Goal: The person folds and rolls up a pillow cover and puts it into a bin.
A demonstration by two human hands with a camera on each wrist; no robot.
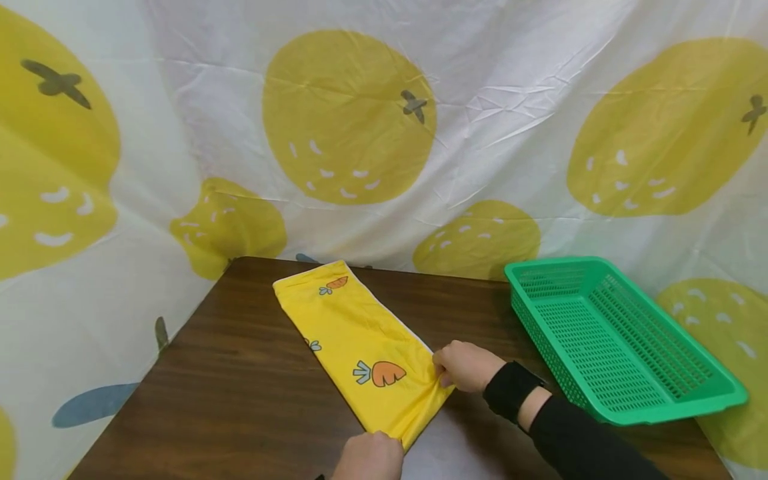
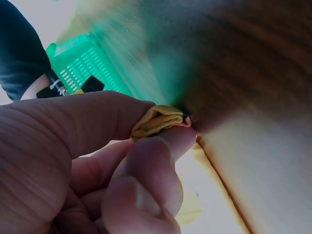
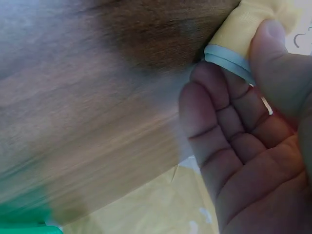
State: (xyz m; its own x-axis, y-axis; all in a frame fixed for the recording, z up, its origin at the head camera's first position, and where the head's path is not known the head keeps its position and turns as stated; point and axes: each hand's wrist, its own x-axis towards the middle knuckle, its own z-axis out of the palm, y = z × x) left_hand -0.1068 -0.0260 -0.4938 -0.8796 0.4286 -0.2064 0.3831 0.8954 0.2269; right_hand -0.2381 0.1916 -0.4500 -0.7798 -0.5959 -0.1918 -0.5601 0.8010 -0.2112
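Note:
A folded yellow cloth (image 1: 345, 327) with a carrot print and white edging stretches diagonally over the dark wooden table (image 1: 270, 387). At its near corner, my left hand (image 1: 371, 457) pinches the fabric; the left wrist view shows the folded layers (image 2: 158, 122) between thumb and fingers. My right hand (image 1: 469, 367) pinches the cloth's right near corner, and creases run between the two hands. In the right wrist view the thumb (image 3: 270, 46) presses the pale-edged cloth (image 3: 231, 41) against the fingers.
A green plastic basket (image 1: 521, 300) with slotted walls stands on the right of the table. Behind the table hangs a white sheet (image 1: 492, 40) printed with yellow fruit. A black band (image 1: 513, 392) is round the right wrist.

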